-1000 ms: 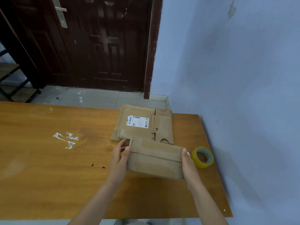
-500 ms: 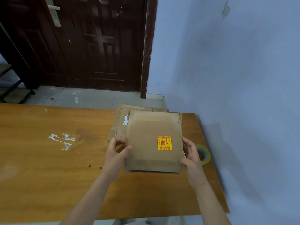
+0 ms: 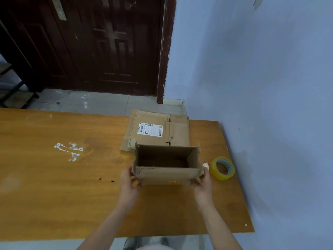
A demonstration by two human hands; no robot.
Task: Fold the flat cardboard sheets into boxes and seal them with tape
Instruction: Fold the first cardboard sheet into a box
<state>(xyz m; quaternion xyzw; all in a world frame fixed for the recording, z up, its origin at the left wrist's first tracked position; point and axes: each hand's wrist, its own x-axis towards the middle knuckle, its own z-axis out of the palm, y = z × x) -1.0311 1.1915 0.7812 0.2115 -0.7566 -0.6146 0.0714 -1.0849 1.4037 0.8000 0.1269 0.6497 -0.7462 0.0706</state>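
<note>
A cardboard box [image 3: 167, 165], opened into a rectangular tube with its open mouth turned up toward the camera, is held just above the wooden tabletop [image 3: 54, 177] near its right end. The box is gripped at both short ends: the left hand [image 3: 128, 184] is closed on the near left corner, with the thumb laid against the side wall, and the right hand [image 3: 203, 183] is closed on the near right corner, where a small flap is pinched under the fingers. Each grip is thus pressed onto the cardboard rather than spread. A row of small perforations is seen along the near upper edge of the box, and a strip of a yellow and red sticker [image 3: 173, 182] is visible at the bottom of its near wall. Behind the box, flat on the tabletop and partly hidden by it, a stack of flat cardboard sheets [image 3: 160, 130] is laid, and a white shipping label [image 3: 150, 129] is carried on the top sheet. A roll of yellowish tape [image 3: 222, 167] is lying just beside the right hand, apart from the box. White smears [image 3: 69, 150] are seen on the tabletop well to the left.
</note>
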